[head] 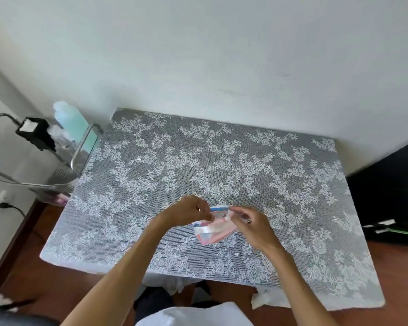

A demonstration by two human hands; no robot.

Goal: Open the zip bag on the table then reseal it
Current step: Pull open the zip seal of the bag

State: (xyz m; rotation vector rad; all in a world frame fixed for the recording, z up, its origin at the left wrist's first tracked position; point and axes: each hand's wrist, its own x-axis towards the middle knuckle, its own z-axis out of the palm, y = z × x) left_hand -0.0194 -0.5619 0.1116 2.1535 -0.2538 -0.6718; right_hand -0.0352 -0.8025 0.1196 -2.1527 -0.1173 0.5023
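The zip bag is held just above or on the lace-covered table, near the front middle, at about six o'clock from the table's centre. Its top edge is pinched at both ends: the left hand grips it at nine o'clock of the bag, the right hand at three o'clock, fingers closed on the strip. The step in hand is judged to be work on the seal, though whether it is being pulled apart or pressed shut cannot be told. If opening, the two lips would next need to be drawn apart; if sealing, pressure would be run along the strip. The seal line is blurred and partly hidden by the fingertips, and the bag's pink and white contents cannot be identified.
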